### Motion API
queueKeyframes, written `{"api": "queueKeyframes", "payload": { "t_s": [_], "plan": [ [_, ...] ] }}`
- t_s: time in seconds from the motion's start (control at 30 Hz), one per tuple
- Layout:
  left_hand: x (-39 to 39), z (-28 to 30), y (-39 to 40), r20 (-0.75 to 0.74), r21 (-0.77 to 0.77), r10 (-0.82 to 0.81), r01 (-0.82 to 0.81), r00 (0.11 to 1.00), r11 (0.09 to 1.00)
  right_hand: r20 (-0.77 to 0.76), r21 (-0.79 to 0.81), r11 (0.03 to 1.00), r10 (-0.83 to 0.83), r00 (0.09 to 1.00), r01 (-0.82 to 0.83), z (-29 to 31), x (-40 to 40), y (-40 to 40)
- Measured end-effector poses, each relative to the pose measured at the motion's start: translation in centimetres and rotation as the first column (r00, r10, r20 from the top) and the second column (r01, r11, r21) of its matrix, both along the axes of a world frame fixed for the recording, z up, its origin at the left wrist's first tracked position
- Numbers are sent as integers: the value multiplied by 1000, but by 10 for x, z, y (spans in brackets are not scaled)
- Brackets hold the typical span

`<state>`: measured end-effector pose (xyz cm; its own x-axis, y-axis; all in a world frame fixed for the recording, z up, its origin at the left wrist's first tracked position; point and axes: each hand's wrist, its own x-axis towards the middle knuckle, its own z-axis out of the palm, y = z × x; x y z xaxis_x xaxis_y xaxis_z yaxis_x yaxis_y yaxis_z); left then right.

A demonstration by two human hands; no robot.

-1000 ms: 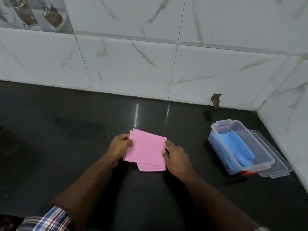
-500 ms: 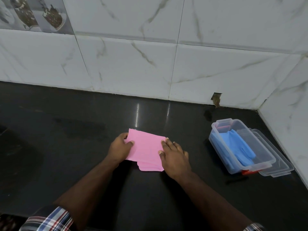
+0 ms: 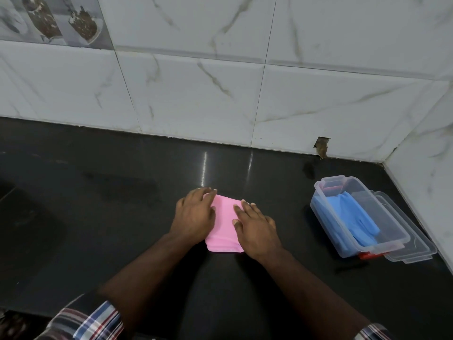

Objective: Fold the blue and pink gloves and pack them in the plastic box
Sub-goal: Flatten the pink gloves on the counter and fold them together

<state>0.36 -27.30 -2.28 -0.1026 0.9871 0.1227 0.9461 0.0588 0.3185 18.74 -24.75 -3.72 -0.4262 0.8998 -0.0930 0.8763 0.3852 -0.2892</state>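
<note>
Pressing: both hands lie flat on the pink glove [image 3: 224, 223], which rests on the counter [image 3: 103, 217].
Counter: black and shiny, with two bright streaks of light on it near the wall.
Wall: white tiles [image 3: 196, 89] with thin grey veins; they turn a corner at the right. One small chipped hole [image 3: 322, 147] sits low in a tile.
Picture tile: a grey one [image 3: 51, 19] at the top left.
Left hand [image 3: 195, 214]: palm down on the glove's left side, fingers straight and close together, pointing away.
Right hand [image 3: 256, 229]: palm down on the glove's right side, fingers flat and a little apart.
Pink glove: folded small, showing only between and below the hands.
Box [image 3: 392, 238]: clear plastic, open, at the right near the wall corner, well apart from the hands.
Blue gloves [image 3: 355, 214]: inside the box.
Lid [image 3: 414, 246]: clear, lying just beside the box on its right.
Sleeves: checked cloth [image 3: 98, 322] at both wrists' ends.
</note>
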Motion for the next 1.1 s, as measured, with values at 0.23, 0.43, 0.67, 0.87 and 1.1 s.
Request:
{"api": "queueKeyframes", "payload": {
  "t_s": [0.23, 0.43, 0.67, 0.87, 1.1],
  "plan": [
    [1, -23, 16, -163, -225, -184, 145, 969, 964, 38, 0, 999, 47, 998, -47, -9, -10, -4],
    [-5, -36, 18, -184, -207, -180, 141, 966, 968, 14, 19, 1000, 16, 1000, -16, -9, -16, 6],
    [-9, -42, 15, -141, -181, -156, 130, 978, 975, 62, 26, 999, 38, 997, -39, -25, -16, 4],
    [-8, -49, 15, -127, -150, -137, 117, 982, 982, 68, 57, 998, 38, 997, -42, -29, -16, 4],
    [-5, -51, 13, -150, -128, -120, 101, 981, 987, 74, 61, 997, 34, 997, -39, -34, -17, 5]
  ]
}}
